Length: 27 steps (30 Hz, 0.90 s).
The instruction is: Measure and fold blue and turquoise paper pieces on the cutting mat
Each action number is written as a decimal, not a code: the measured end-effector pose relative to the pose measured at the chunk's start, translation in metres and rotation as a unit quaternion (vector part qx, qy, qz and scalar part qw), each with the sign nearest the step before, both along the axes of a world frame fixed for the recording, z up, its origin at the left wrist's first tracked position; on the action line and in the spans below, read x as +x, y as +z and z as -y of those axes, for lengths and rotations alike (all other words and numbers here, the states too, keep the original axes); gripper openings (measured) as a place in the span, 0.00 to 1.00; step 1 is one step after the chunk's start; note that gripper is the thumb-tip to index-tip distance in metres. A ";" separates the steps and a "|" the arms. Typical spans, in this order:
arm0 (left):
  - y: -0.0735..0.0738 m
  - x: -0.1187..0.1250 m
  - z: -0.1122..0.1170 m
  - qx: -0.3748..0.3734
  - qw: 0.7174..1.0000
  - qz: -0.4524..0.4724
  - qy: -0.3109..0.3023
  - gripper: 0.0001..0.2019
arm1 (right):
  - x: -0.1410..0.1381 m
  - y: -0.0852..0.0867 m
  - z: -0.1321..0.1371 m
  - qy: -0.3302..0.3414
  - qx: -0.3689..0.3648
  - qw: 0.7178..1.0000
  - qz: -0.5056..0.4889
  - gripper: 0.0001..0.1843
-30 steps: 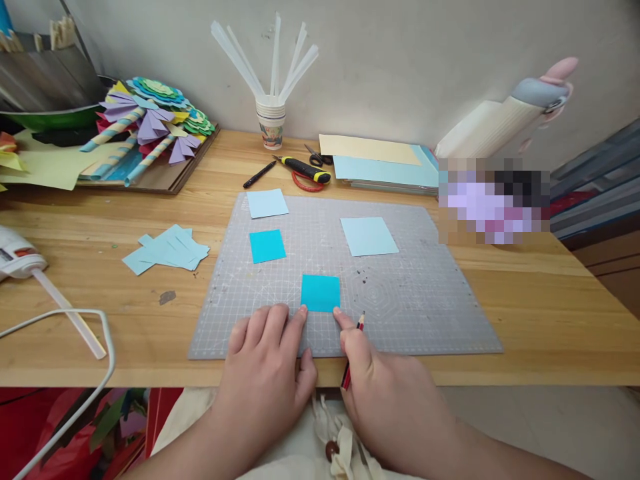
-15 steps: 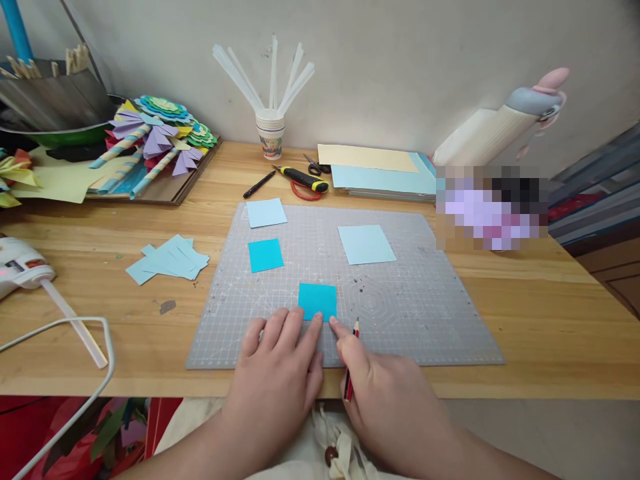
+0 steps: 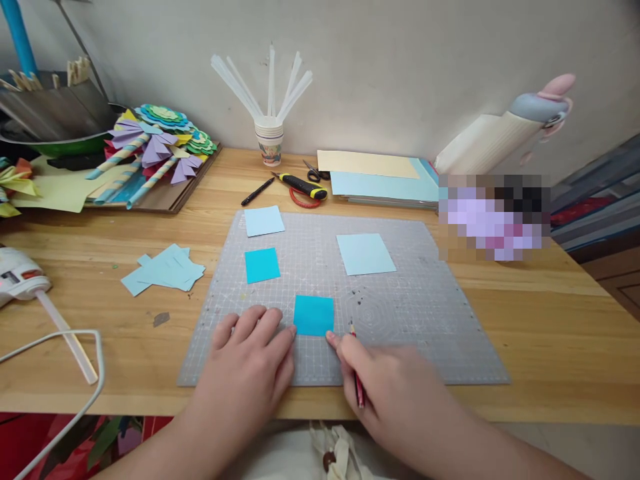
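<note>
A bright blue paper square (image 3: 314, 315) lies near the front of the grey cutting mat (image 3: 425, 333). At its lower left corner, the index fingertip of my left hand (image 3: 250, 357) touches the edge; that hand rests on the mat, fingers spread and holding nothing. My right hand (image 3: 385, 380) grips a red and black pencil (image 3: 359, 390), tip pointing away from me, and its index fingertip is on the square's lower right corner. Farther back on the mat lie a second bright blue square (image 3: 263, 265), a pale blue piece (image 3: 264, 221) and a larger pale blue square (image 3: 365, 254).
Pale blue strips (image 3: 167, 268) lie left of the mat, near a glue gun (image 3: 23, 275) with its cord. Behind are a black pen (image 3: 257, 192), a yellow-black cutter (image 3: 303, 186), scissors (image 3: 315, 171), stacked paper (image 3: 383, 187), a paper cup (image 3: 270, 143) of glue sticks and paper flowers (image 3: 155, 143).
My left hand has slid left, from the square's lower edge to its lower left corner. My right index fingertip stays at the lower right corner. The whole view has shifted slightly.
</note>
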<state>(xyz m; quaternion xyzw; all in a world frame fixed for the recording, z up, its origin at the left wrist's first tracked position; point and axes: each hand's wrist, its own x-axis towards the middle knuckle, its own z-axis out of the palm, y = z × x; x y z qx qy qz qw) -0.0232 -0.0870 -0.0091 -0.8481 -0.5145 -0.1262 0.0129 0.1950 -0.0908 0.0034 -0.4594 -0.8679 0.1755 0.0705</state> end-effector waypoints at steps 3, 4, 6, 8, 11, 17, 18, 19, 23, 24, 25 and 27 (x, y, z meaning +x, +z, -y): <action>0.004 0.004 -0.011 -0.046 0.999 0.024 -0.016 0.07 | 0.004 0.009 -0.028 -0.061 -0.068 0.992 -0.086 0.04; 0.005 0.006 -0.014 -0.056 0.998 0.029 -0.023 0.07 | 0.004 0.010 -0.038 -0.094 -0.065 0.987 -0.109 0.03; 0.006 0.009 -0.019 -0.074 0.996 0.035 -0.043 0.08 | 0.003 0.009 -0.056 -0.132 -0.087 0.980 -0.121 0.03; 0.005 0.011 -0.022 -0.092 0.993 0.038 -0.059 0.11 | 0.000 0.005 -0.067 -0.136 -0.132 0.974 -0.126 0.05; 0.002 0.013 -0.022 -0.105 0.992 0.048 -0.058 0.12 | -0.009 0.001 -0.073 -0.124 -0.175 0.967 -0.134 0.08; 0.000 0.014 -0.018 -0.069 0.993 0.089 -0.036 0.16 | -0.023 0.001 -0.071 -0.124 -0.243 0.935 -0.229 0.10; 0.002 0.013 -0.017 -0.045 0.993 0.099 -0.035 0.16 | -0.024 0.001 -0.072 -0.133 -0.282 0.909 -0.278 0.11; 0.004 0.013 -0.017 -0.015 0.993 0.113 -0.034 0.15 | -0.024 0.001 -0.073 -0.142 -0.331 0.874 -0.327 0.13; 0.019 0.011 -0.023 -0.007 0.972 0.233 -0.007 0.07 | -0.019 0.003 -0.079 -0.174 -0.442 0.765 -0.434 0.16; 0.023 0.011 -0.027 -0.061 0.957 0.282 0.019 0.06 | -0.017 0.003 -0.080 -0.181 -0.413 0.770 -0.452 0.16; 0.026 0.011 -0.031 -0.130 0.931 0.336 0.052 0.05 | -0.016 0.003 -0.081 -0.185 -0.373 0.777 -0.472 0.16; 0.029 0.014 -0.040 -0.268 0.845 0.447 0.119 0.08 | -0.014 0.002 -0.081 -0.178 -0.310 0.781 -0.512 0.18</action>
